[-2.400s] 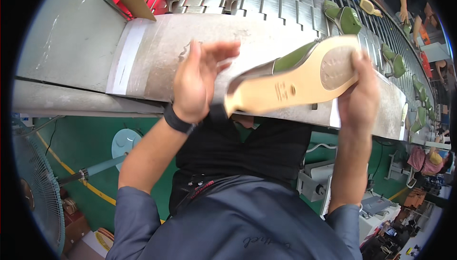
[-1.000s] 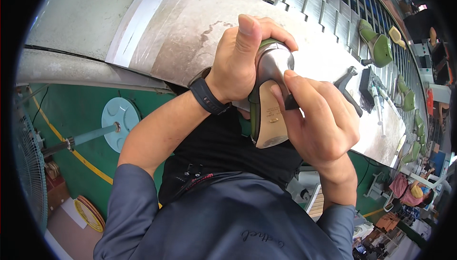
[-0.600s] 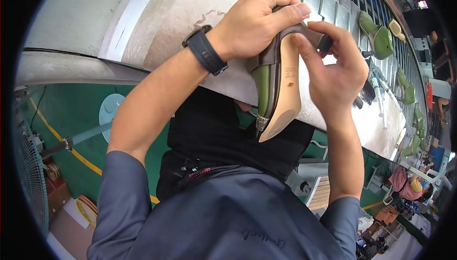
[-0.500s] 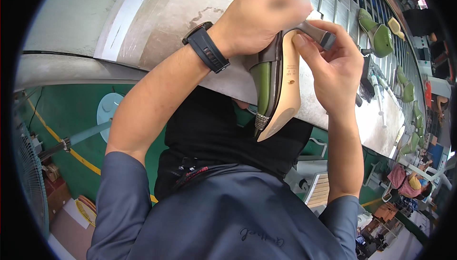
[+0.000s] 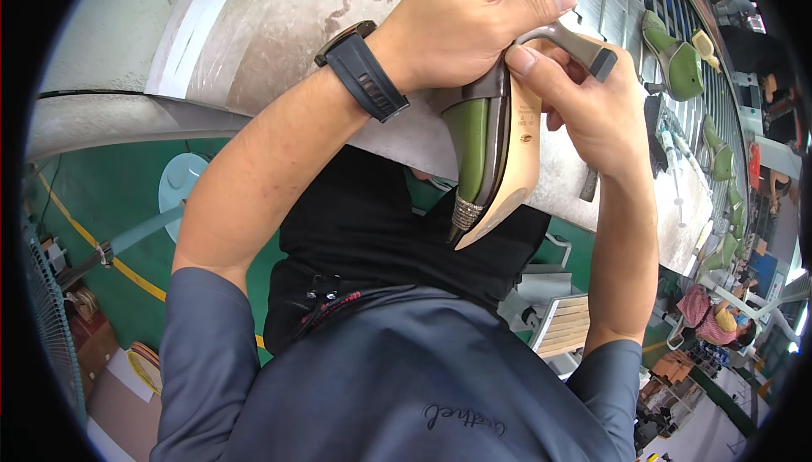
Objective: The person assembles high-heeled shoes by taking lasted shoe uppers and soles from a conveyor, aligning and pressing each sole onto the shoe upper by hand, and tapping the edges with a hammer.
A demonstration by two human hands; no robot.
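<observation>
Left hand (image 5: 461,27) and right hand (image 5: 592,107) fingers both grip a green high-heeled shoe (image 5: 491,158) (tan sole rightward) above the bench (image 5: 271,31).

The left hand (image 5: 461,27) covers the rear upper of the green high-heeled shoe (image 5: 491,149); its fingertips, curled behind the shoe, cannot be seen. The right hand (image 5: 592,107) hides part of the tan sole near the heel. The surface (image 5: 279,31) is cut off at the top edge. Other green shoes (image 5: 677,60) along the conveyor shrink toward the rim, too small for detail. A seated person (image 5: 719,322) at lower right is small and indistinct.
</observation>
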